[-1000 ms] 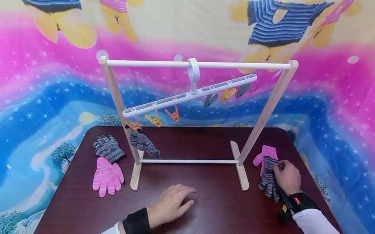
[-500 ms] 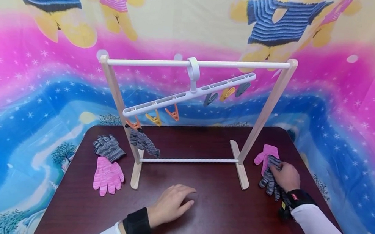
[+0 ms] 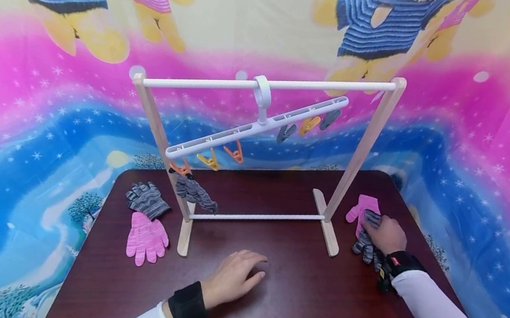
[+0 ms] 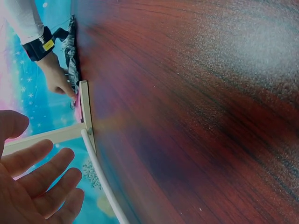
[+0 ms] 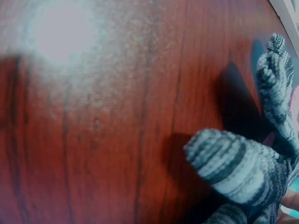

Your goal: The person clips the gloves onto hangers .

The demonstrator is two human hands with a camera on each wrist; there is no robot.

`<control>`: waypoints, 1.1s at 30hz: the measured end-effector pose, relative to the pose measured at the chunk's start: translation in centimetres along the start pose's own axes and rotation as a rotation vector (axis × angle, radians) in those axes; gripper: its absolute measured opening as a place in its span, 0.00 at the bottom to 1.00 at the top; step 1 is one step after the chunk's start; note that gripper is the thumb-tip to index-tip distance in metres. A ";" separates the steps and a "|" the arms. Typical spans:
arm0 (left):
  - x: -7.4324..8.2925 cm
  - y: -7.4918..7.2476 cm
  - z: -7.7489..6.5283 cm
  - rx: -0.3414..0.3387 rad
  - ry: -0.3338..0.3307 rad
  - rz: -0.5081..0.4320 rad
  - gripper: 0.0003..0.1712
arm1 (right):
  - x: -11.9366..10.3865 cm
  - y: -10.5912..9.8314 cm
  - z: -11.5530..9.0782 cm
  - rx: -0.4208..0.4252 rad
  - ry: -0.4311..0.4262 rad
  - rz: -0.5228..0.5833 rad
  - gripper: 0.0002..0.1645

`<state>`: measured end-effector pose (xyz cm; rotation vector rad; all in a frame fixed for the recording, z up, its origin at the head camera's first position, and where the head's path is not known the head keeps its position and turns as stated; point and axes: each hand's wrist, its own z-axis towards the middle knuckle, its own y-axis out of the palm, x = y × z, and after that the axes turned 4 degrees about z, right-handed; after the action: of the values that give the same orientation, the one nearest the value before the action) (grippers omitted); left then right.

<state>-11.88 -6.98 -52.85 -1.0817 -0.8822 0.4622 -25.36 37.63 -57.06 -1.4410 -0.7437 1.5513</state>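
Nearest to me, my left hand [image 3: 234,277] lies over the middle of the dark red-brown tabletop [image 3: 305,299], its fingers loosely bent and spread, holding nothing; whether it touches the wood I cannot tell. Farther out, near the left edge, rests a pink knit glove [image 3: 147,241], flat, fingers toward me. On the opposite side my right hand [image 3: 389,235] — thumb and fingers brought together — pinches a grey striped knit glove [image 3: 362,242] near its cuff; the exact contact of the fingertips is hidden. In my judgement this glove is light, soft and limp, neither slippery nor fragile; a pinch through the cuff should hold it, while its empty fingers would droop. It lies directly under my right hand, its knitted fingers pointing toward me, and well apart from my left hand, to the right and somewhat farther out. Touching the pink glove on its far side is a second grey glove [image 3: 147,200]; partly under and beyond the pinched one, a second pink glove [image 3: 368,204] shows its cuff. Past these stands a wooden rack [image 3: 361,154]; from its top rod hangs a white clip hanger [image 3: 234,136], tilted — left end low — where an orange clip [image 3: 181,168] holds a third grey glove [image 3: 196,194]. Behind everything spreads a printed fabric backdrop [image 3: 259,30].
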 end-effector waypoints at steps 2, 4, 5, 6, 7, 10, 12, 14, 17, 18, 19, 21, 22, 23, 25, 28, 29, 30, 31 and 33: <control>0.0 0.1 0.0 0.001 0.002 -0.001 0.18 | 0.3 -0.1 0.0 -0.019 -0.012 0.018 0.30; -0.1 0.1 0.0 0.001 0.002 0.001 0.18 | 0.5 -0.4 -0.1 -0.046 -0.036 0.042 0.28; -0.1 0.1 -0.1 0.002 0.002 0.004 0.18 | 0.6 -0.6 -0.1 -0.060 -0.053 0.058 0.26; -0.1 0.1 -0.1 0.003 -0.001 0.005 0.18 | 0.7 -0.9 -0.2 -0.075 -0.066 0.075 0.25; -0.1 0.0 -0.1 0.003 -0.002 0.006 0.18 | 0.8 -1.2 -0.2 -0.085 -0.075 0.087 0.24; -0.1 -0.1 0.0 0.002 -0.005 0.011 0.18 | 1.0 -2.2 -0.7 -0.079 -0.098 0.090 0.22; -0.2 -0.1 0.0 0.004 -0.002 0.012 0.18 | 1.1 -2.8 -1.0 -0.068 -0.085 0.067 0.22; -0.2 -0.1 0.0 0.015 0.010 0.017 0.18 | 1.2 -3.2 -1.3 -0.076 -0.061 0.037 0.20; -0.3 0.0 0.0 0.032 0.024 0.026 0.17 | 1.4 -3.6 -1.6 -0.127 -0.023 0.014 0.19; -0.3 0.0 -0.1 0.035 0.027 0.027 0.17 | 1.5 -3.6 -1.6 -0.151 -0.012 0.010 0.19; -0.3 0.0 -0.1 0.034 0.026 0.028 0.17 | 1.6 -3.7 -1.7 -0.171 -0.001 0.006 0.19; -0.3 0.0 -0.1 0.023 0.019 0.026 0.18 | 1.7 -3.7 -1.8 -0.201 0.015 0.005 0.20; -0.3 0.0 -0.1 0.016 0.016 0.022 0.18 | 1.8 -3.7 -1.8 -0.210 0.018 0.010 0.21; -0.3 0.0 -0.1 0.010 0.013 0.019 0.18 | 1.9 -3.7 -1.8 -0.214 0.019 0.017 0.21; -0.4 0.0 -0.1 0.002 0.009 0.012 0.18 | 2.1 -3.7 -1.7 -0.203 0.007 0.027 0.21; -0.4 0.1 -0.2 -0.004 0.007 0.005 0.18 | 2.4 -3.7 -1.6 -0.188 -0.007 0.055 0.19; -0.5 0.1 -0.2 -0.006 0.007 0.005 0.18 | 2.4 -3.7 -1.5 -0.186 -0.009 0.060 0.18; -0.5 0.1 -0.2 -0.008 0.006 0.005 0.18 | 2.5 -3.8 -1.5 -0.188 -0.012 0.066 0.17; -0.5 0.2 -0.2 -0.009 0.007 0.004 0.18 | 2.5 -3.8 -1.5 -0.193 -0.008 0.072 0.17; -0.6 0.2 -0.3 -0.013 0.010 0.005 0.18 | 2.7 -3.9 -1.6 -0.210 -0.007 0.078 0.17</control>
<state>-11.99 -7.43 -53.29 -1.0973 -0.8749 0.4555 -22.90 41.53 -55.19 -1.6349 -0.8850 1.5754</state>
